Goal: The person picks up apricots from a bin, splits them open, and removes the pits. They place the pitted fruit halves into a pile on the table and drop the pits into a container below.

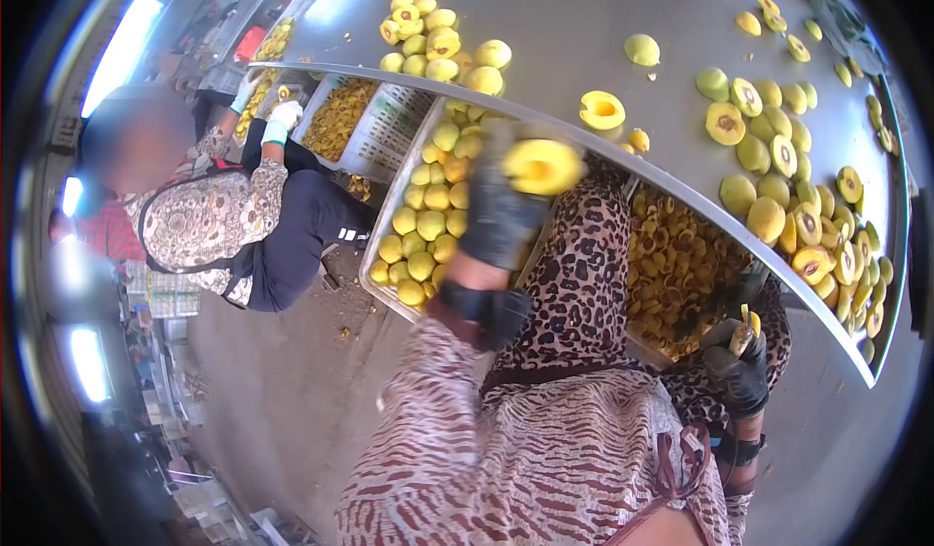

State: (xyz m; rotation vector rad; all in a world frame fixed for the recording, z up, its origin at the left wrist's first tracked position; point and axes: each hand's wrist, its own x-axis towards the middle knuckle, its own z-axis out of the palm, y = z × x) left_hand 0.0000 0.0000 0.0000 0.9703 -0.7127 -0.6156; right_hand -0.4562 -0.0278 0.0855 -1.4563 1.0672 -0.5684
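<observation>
Left hand (499,200) and its fruit half (542,166) blurred, table (545,20) cut off above.

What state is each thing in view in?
Left hand: gloved, gripping, motion-blurred
Held fruit half: cut open
Right hand: gloved, closed on a small object, unclear
Lone fruit half: on table, cut face up
Right-side fruit pile: partly cut
Crated fruit: apparently uncut
Fruit pieces below table: heaped
Co-worker: seated, white-gloved
</observation>
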